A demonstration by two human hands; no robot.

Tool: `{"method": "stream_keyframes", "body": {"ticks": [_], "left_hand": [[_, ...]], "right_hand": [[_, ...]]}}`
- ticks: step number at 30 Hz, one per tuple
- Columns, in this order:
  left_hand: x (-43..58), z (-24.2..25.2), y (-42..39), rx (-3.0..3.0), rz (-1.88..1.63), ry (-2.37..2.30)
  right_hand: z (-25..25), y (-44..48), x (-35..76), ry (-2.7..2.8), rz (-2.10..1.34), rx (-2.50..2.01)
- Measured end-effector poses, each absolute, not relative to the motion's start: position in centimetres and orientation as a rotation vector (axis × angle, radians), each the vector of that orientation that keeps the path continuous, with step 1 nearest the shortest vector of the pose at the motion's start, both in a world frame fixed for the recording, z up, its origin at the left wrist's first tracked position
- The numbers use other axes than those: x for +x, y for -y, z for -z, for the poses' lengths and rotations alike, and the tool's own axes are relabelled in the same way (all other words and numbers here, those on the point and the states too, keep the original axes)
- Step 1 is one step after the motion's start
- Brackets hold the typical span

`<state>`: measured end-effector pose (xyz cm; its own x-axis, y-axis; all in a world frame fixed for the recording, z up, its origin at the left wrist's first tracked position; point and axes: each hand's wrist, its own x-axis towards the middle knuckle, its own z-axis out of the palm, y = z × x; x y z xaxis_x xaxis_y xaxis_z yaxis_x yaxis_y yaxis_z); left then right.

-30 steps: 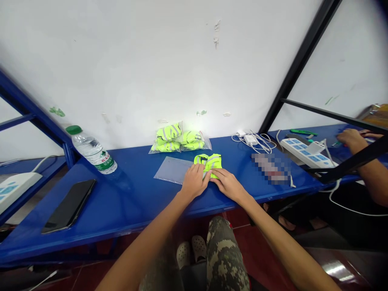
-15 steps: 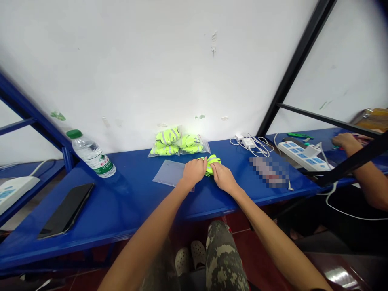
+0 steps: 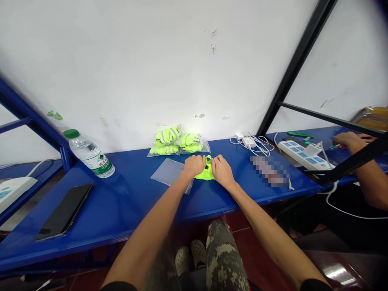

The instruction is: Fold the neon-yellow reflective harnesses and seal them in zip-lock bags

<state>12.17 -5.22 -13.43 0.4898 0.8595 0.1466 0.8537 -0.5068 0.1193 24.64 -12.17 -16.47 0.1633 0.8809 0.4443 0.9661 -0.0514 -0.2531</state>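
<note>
A fluorescent yellow reflective vest (image 3: 205,173), bunched up, lies on the blue table between my hands. My left hand (image 3: 195,164) is closed on its left side, fingers curled. My right hand (image 3: 222,170) grips the opposite side. A dark patch shows on the fabric, and a small loop sticks up between the hands. Beside my left hand lies a flat clear plastic bag (image 3: 167,171), partly under my wrist. Behind it, against the wall, several bagged yellow vests (image 3: 166,139) are piled, with grey reflective strips visible through the plastic.
At left are a water bottle (image 3: 91,155) and a black phone (image 3: 65,212). White chargers with cables (image 3: 250,142) and a blurred-out item (image 3: 269,171) lie at right. A black metal post (image 3: 291,76) borders the neighbouring table, where another person's hand (image 3: 351,139) works near a power strip (image 3: 304,154).
The yellow vest has turned and spread toward me between my hands, showing a wider plain face with a dark patch. The hands have shifted slightly. The other person's hand has moved a little.
</note>
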Motion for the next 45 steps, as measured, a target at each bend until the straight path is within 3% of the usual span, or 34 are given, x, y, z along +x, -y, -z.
{"method": "stream_keyframes", "body": {"ticks": [7, 14, 24, 33, 45], "left_hand": [[11.7, 14.7, 6.6, 2.747, -0.378, -1.532], [10.6, 15.2, 8.1, 2.852, -0.781, -1.448], [10.5, 16.1, 7.0, 2.888, -0.744, -1.218], [10.7, 16.5, 5.3, 2.677, -0.684, -1.319], [10.4, 14.0, 7.3, 2.862, -0.763, -1.315]], "right_hand": [[17.2, 11.8, 24.9, 1.76, 0.291, -1.819], [17.0, 11.3, 24.9, 1.702, 0.196, -1.815], [17.0, 10.3, 25.0, 1.668, 0.053, -1.827], [16.8, 15.1, 26.7, 2.166, 0.128, -1.344], [17.2, 12.9, 26.9, 2.137, 0.135, -1.45]]}}
